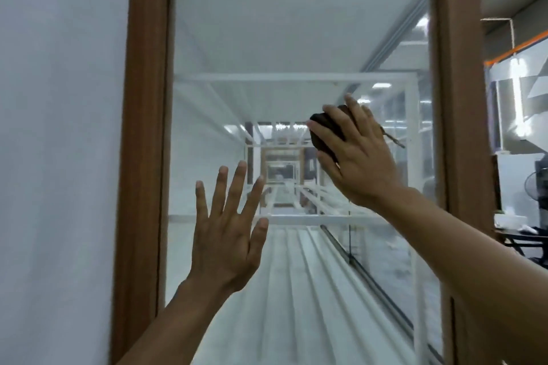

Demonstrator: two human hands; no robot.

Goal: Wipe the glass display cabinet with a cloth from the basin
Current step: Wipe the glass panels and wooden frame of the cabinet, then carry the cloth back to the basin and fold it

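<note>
A tall glass display cabinet with a brown wooden frame (142, 127) fills the view; its glass pane (267, 38) shows white shelves and reflections inside. My right hand (358, 157) presses a dark, bunched cloth (321, 132) flat against the glass at mid-height on the right, fingers spread over it. A frayed end of the cloth sticks out to the right of the hand. My left hand (228, 225) is raised lower on the left, fingers straight and spread, palm toward the glass and holding nothing. Whether it touches the pane I cannot tell.
A pale wall (59, 157) runs along the cabinet's left side. To the right of the frame are a dark table (522, 235) with small items, a fan (535, 187) and an orange-edged panel (516, 49) higher up.
</note>
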